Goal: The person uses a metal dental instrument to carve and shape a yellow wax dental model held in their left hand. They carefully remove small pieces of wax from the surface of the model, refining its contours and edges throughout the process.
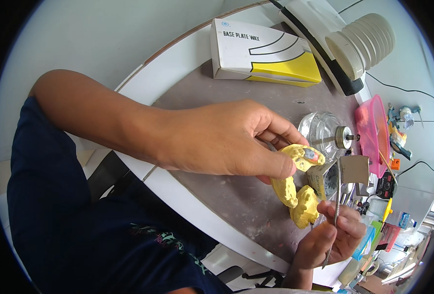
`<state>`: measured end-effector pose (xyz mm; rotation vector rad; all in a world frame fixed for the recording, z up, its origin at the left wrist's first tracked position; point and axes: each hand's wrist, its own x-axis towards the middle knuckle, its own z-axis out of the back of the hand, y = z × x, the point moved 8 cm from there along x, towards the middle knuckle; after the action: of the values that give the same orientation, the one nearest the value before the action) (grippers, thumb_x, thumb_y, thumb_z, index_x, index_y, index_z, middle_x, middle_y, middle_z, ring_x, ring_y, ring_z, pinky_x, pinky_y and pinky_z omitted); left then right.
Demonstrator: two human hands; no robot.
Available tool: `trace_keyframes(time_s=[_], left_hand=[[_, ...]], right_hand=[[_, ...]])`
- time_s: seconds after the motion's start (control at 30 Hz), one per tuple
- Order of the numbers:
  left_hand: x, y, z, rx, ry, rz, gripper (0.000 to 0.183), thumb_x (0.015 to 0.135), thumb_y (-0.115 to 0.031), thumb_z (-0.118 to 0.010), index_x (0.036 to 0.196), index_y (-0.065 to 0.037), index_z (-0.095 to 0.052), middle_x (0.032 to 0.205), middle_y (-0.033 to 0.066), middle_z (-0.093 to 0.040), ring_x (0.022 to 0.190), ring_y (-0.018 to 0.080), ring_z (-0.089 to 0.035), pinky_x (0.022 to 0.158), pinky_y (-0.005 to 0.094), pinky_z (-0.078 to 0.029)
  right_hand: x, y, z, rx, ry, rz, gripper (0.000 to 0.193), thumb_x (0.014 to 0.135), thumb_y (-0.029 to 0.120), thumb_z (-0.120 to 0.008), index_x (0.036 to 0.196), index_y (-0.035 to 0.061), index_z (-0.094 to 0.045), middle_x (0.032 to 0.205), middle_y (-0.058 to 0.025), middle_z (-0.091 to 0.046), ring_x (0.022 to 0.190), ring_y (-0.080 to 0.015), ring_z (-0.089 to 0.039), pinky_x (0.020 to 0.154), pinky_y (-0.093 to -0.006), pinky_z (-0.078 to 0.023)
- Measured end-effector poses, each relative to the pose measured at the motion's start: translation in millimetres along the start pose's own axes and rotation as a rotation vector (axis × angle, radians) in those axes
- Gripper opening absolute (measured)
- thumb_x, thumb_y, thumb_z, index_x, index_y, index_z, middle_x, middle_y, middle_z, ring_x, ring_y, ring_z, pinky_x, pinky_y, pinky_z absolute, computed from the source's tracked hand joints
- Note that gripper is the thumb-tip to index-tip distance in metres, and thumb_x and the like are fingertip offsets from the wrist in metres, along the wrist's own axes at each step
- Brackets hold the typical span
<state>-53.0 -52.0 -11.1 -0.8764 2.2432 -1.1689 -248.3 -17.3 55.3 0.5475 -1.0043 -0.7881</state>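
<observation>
My left hand (217, 139) reaches across the table from the left, its thumb and fingers closed on a yellow plaster dental cast (286, 188). The cast is horseshoe-shaped, with a small greyish-pink patch near its upper end. A second yellow dental cast (305, 208) sits just below it, close to the fingertips of my right hand (335, 235). That hand pinches a thin metal dental hand instrument (337, 210), held tip upward beside the casts. Whether the right fingers touch the second cast, I cannot tell. My left fingertips are partly hidden behind the held cast.
Behind the hands stand a glass spirit lamp (319, 130) and an opened small cardboard box (355, 169). A white-and-yellow box (266, 56) lies at the back, by a pale device with a ribbed hose (366, 44). A pink basket (371, 132) and cluttered tools line the right.
</observation>
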Motion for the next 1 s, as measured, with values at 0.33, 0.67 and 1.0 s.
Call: trace_keyframes(time_s=[0.33, 0.67, 1.0], left_hand=[[2, 1, -1, 0.000, 0.004, 0.019, 0.055, 0.096, -0.010, -0.061, 0.144, 0.005, -0.040, 0.131, 0.0115, -0.057, 0.114, 0.0115, -0.057, 0.097, 0.0242, -0.049], [2, 2, 0, -0.003, 0.000, 0.028, 0.054, 0.096, -0.012, -0.062, 0.144, 0.005, -0.041, 0.132, 0.0121, -0.056, 0.116, 0.0118, -0.056, 0.098, 0.0245, -0.049], [2, 3, 1, 0.006, -0.008, 0.034, 0.055, 0.096, -0.013, -0.062, 0.144, 0.005, -0.041, 0.132, 0.0110, -0.056, 0.115, 0.0114, -0.056, 0.097, 0.0243, -0.049]], right_hand=[[5, -4, -10, 0.013, 0.092, 0.006, 0.023, 0.091, 0.013, -0.068, 0.104, 0.0031, -0.052, 0.095, -0.0162, -0.061, 0.087, -0.0272, -0.070, 0.080, -0.0384, -0.059], [6, -6, -10, 0.016, 0.081, 0.002, 0.023, 0.089, 0.013, -0.070, 0.101, 0.0019, -0.053, 0.093, -0.0165, -0.062, 0.084, -0.0280, -0.070, 0.079, -0.0387, -0.058], [6, -6, -12, 0.012, 0.083, 0.004, 0.023, 0.089, 0.014, -0.070, 0.100, 0.0021, -0.053, 0.092, -0.0166, -0.063, 0.083, -0.0287, -0.070, 0.078, -0.0392, -0.059]])
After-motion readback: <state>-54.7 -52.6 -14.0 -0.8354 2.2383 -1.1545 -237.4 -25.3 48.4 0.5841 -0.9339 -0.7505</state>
